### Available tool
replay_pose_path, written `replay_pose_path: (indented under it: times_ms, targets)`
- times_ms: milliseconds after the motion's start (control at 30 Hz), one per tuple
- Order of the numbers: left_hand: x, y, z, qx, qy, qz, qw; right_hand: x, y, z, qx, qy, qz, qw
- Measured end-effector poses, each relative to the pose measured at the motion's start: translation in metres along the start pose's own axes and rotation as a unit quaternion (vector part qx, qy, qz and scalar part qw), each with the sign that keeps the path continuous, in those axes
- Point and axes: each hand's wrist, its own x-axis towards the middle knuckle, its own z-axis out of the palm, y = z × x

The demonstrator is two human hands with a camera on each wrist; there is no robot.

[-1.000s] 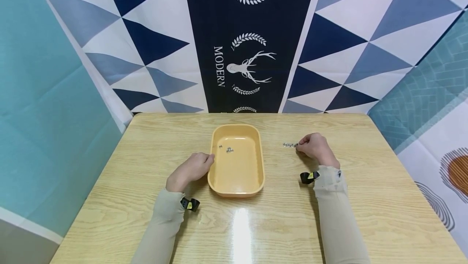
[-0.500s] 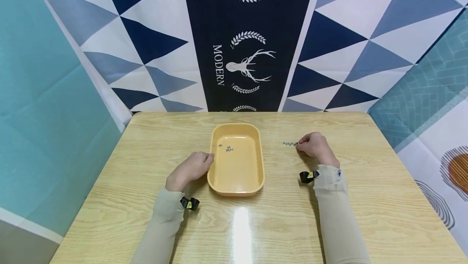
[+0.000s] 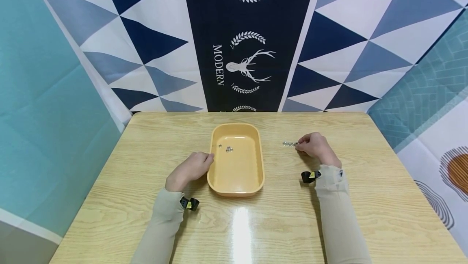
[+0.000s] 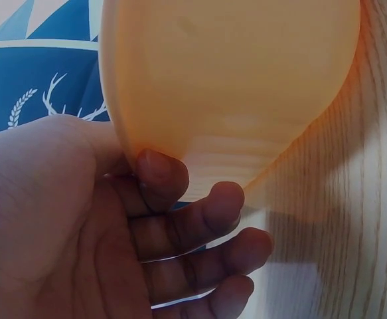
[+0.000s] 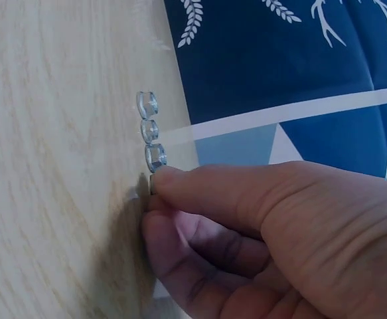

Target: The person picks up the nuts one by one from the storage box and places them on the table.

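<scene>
Yellow tray [image 3: 236, 174] walling the middle, open tabletop [image 3: 276, 166] between it and clear pieces [image 5: 150, 130]

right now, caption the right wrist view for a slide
Right hand pinches a mostly hidden piece beside three clear pieces lined up on a woodgrain table.

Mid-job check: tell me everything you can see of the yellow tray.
The yellow tray is a rounded rectangle with raised walls and a smooth rim; its slight gloss looks like plastic. It sits open side up on the wooden table, its longer sides running away from the person. The left hand grips its left side at the rim. Inside, a few small clear pieces lie toward the far left: one apart, the others clustered. No crack shows in these views.
</scene>
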Motion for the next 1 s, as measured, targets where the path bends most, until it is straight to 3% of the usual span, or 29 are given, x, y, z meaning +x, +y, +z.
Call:
replay_pose_path:
  times_ms: [200, 400, 767, 1000]
  targets:
    - [0.001, 0.001, 0.001, 0.004, 0.005, 0.000, 1.0000, 0.000, -0.003, -0.003, -0.015, -0.019, -0.027, 0.999]
    - [0.000, 0.001, 0.000, 0.003, 0.003, -0.004, 1.0000, -0.001, -0.006, -0.008, -0.003, -0.034, -0.022, 0.999]
    - [-0.002, 0.004, -0.001, 0.007, 0.003, -0.004, 1.0000, -0.003, -0.023, -0.027, -0.011, 0.043, -0.061, 0.997]
    - [-0.001, 0.003, 0.000, 0.006, 0.005, -0.007, 0.9999, 0.005, -0.041, -0.036, -0.021, 0.049, -0.080, 0.995]
